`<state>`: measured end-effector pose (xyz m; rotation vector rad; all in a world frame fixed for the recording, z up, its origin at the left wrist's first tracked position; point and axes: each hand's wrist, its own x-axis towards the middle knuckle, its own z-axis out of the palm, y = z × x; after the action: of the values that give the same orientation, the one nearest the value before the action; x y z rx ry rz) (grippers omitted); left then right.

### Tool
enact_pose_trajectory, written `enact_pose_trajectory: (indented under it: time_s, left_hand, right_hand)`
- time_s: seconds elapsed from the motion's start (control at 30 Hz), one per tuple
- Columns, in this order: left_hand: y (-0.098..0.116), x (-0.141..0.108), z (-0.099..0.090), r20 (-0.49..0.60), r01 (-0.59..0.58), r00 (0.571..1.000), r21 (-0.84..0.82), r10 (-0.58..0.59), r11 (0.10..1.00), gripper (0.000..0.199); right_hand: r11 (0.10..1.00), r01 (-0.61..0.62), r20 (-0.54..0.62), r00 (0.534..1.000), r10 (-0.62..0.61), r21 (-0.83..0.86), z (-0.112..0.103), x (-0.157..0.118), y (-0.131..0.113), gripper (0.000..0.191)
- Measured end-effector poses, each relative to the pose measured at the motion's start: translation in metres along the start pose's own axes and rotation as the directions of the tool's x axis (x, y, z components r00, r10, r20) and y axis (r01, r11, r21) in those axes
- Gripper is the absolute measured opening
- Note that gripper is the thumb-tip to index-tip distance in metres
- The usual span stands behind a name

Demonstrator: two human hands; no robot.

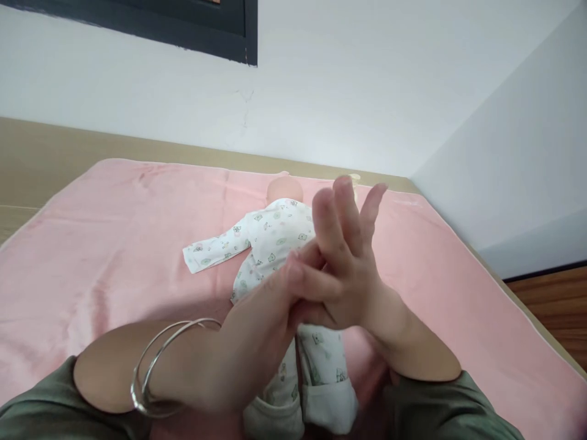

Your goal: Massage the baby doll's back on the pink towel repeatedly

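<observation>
My left hand (261,330), with two silver bangles (153,366) at its wrist, presses against my right hand (348,263) in the middle of the view. The fingers of my left hand are wrapped around part of my right hand, near its palm and thumb. Several fingers of my right hand point up and stand apart. Beneath both hands a doll (279,229) in a white printed outfit lies on a pink blanket (151,208), its bare head away from me. My hands hide part of its body and one arm.
Behind the blanket runs a beige surface edge (46,146) along a white wall (321,91). A dark frame (215,36) is at the upper left. A small pale object (354,178) lies by the blanket's far edge. Brown wood (554,305) shows at the right.
</observation>
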<state>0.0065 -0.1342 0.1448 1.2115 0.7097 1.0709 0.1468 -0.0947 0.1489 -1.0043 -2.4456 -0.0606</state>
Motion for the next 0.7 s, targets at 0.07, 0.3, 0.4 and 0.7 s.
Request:
enact_pose_trajectory:
  time_s: [0.07, 0.3, 0.4, 0.7]
  left_hand:
    - [-0.007, 0.019, -0.007, 0.038, 0.008, 0.999, -0.063, -0.006, 0.998, 0.045]
    - [-0.097, 0.106, -0.075, -0.402, -0.049, 0.834, 0.629, 0.379, 0.775, 0.042]
    - [-0.124, 0.12, -0.092, -0.345, 0.009, 0.839, 0.782, 0.42, 0.624, 0.041]
    - [-0.137, 0.099, -0.085, -0.149, -0.07, 0.857, 0.915, 0.493, 0.397, 0.041]
  right_hand:
    - [1.0, 0.016, -0.047, 0.999, -0.016, -0.004, 0.014, -0.001, 0.023, 0.05]
    - [0.961, -0.234, 0.159, 0.965, 0.21, 0.148, 0.107, 0.011, 0.08, 0.055]
    - [0.958, -0.246, 0.172, 0.96, 0.22, 0.148, 0.126, 0.01, 0.085, 0.05]
    - [0.911, -0.41, 0.218, 0.894, 0.39, 0.051, 0.11, 0.013, 0.096, 0.056]
